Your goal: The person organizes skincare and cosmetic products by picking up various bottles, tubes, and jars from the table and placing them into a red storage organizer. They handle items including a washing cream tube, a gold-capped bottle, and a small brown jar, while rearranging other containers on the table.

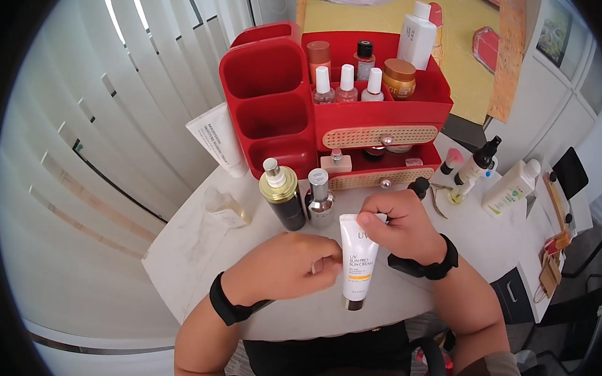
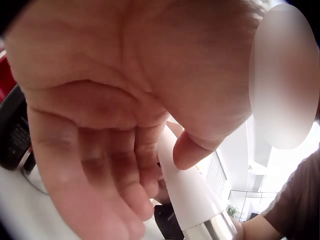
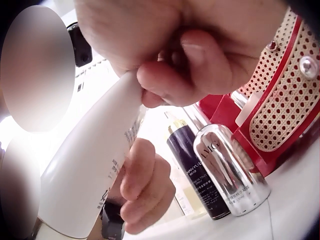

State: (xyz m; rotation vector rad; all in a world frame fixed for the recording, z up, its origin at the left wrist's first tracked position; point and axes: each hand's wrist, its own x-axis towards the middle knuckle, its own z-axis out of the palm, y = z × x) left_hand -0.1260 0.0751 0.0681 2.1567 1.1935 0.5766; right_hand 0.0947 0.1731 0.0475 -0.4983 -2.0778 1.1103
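A white sun cream tube (image 1: 361, 263) with an orange stripe hangs over the table, its silver cap (image 2: 212, 229) pointing down. My right hand (image 1: 406, 225) pinches the flat upper end of it between thumb and curled fingers. Beside the printed tube stands my left hand (image 1: 286, 265), its fingers (image 3: 145, 187) loosely bent and not wrapped round it. In the left wrist view the left thumb (image 2: 192, 152) overlaps the tube's side. Just beyond the hands are a dark bottle with a gold collar (image 1: 282, 201) and a silver bottle (image 1: 320, 204).
Behind the bottles stands a red organizer (image 1: 269, 94) with nail polish bottles and jars, its lower drawer (image 1: 382, 179) pulled out. A white tube (image 1: 218, 141) leans at its left, near a clear bottle (image 1: 226, 209). To the right are a white bottle (image 1: 512, 187) and a dark spray bottle (image 1: 476, 162).
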